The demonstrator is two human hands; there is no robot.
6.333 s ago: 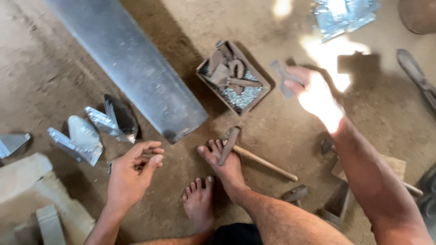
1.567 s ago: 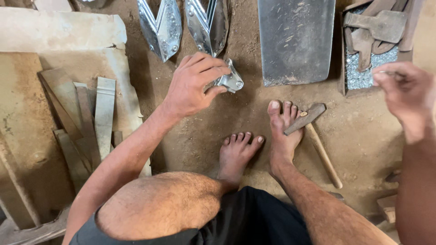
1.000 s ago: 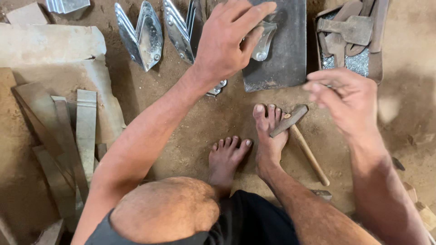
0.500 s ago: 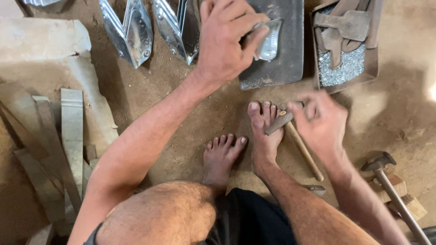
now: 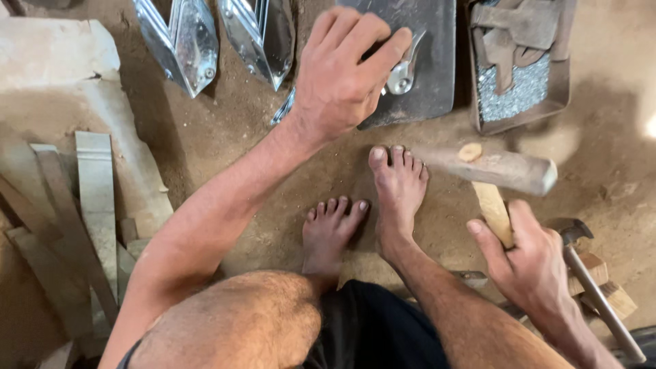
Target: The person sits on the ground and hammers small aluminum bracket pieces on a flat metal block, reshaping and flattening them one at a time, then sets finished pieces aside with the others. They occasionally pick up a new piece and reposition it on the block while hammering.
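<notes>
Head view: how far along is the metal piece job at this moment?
Looks done: two folded shiny pieces lie on the dirt floor. In hand: the left hand presses a small metal piece on the dark slab; the right hand grips a mallet, its head blurred. Left: the strike itself; strips lie unused at the left.

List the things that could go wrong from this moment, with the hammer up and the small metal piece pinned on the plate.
1. The left hand presses the small shiny metal piece onto the dark steel plate with fingers right beside it; a strike from the hammer could catch them.
2. The bare foot lies just below the plate's edge, under the hammer head.
3. The right hand grips the handle loosely near its middle, so aim may wander.
</notes>
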